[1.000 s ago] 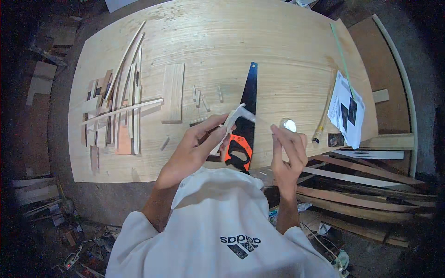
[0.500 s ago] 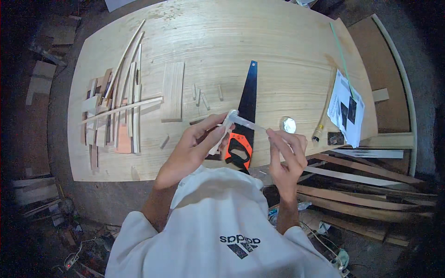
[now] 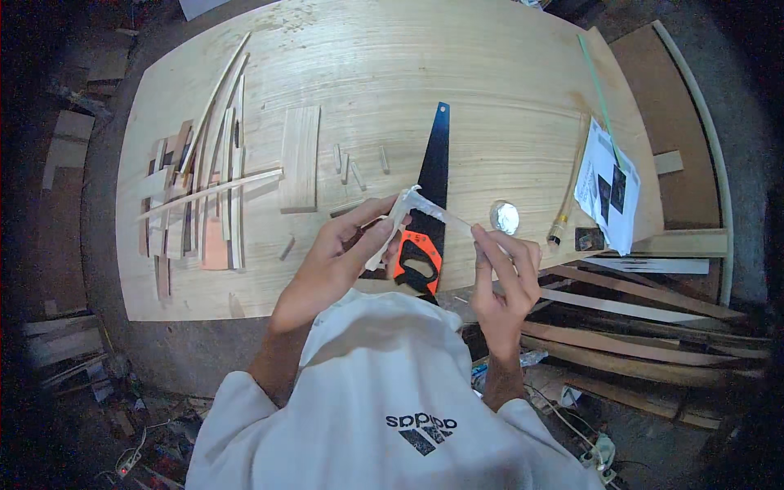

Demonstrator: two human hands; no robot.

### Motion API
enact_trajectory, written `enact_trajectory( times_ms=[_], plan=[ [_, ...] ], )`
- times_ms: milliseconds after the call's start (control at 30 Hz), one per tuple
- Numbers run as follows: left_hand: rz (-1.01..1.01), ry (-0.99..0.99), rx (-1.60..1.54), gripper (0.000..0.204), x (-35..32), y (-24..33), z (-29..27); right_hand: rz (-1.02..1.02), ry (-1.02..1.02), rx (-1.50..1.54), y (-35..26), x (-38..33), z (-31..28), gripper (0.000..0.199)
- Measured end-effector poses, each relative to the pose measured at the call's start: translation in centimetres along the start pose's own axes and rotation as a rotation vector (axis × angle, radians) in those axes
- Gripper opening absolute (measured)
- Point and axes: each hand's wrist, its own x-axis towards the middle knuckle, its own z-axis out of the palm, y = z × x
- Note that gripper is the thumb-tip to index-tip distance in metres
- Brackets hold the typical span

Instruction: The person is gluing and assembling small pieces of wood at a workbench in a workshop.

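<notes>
My left hand [image 3: 339, 253] is closed on a slim pale strip [image 3: 387, 233] held at a slant above the near part of the table. In my right hand [image 3: 506, 273], a thin pale stick [image 3: 457, 225] is pinched between thumb and fingertips. A whitish, translucent coating or film [image 3: 423, 206] covers the stick's far end, which meets the top of the strip; which it is I cannot tell. Beneath and between my hands lies a handsaw [image 3: 435, 167] with a dark blade and an orange and black handle [image 3: 418, 260].
Several short sticks [image 3: 345, 167] lie beside a flat board [image 3: 301, 159]. Wood strips and offcuts [image 3: 204, 196] are heaped at left. A silvery round thing [image 3: 505, 217] sits right of the saw. Printed paper [image 3: 608, 192] and a yellowish tube [image 3: 563, 212] lie at the right edge.
The coated end of the stick has shifted slightly against the strip's top, and the whitish part looks wider. Both hands keep their holds. The whole view has shifted a little.
</notes>
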Motion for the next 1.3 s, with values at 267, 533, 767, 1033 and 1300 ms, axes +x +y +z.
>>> enact_trajectory(
  times_ms=[267,533,767,1033,1300],
  plan=[
    [-0.002,0.026,-0.065,0.041,-0.1,0.4,-0.1,0.072,-0.010,-0.019,0.7,-0.9,-0.5,0.044],
    [-0.003,0.041,-0.068,0.042,-0.1,-0.7,-0.1,0.022,-0.054,0.011,-0.8,-0.1,-0.2,0.042],
    [0.011,0.010,-0.053,0.043,-0.2,0.6,0.1,0.007,0.117,0.009,-0.3,0.0,0.0,0.044],
    [-0.026,0.018,-0.070,0.041,-0.1,0.3,0.1,0.078,0.103,0.024,-0.6,0.3,0.6,0.031],
    [-0.013,-0.024,-0.056,0.042,0.0,0.2,0.0,0.053,0.123,0.035,0.4,0.0,1.0,0.027]
  ],
)
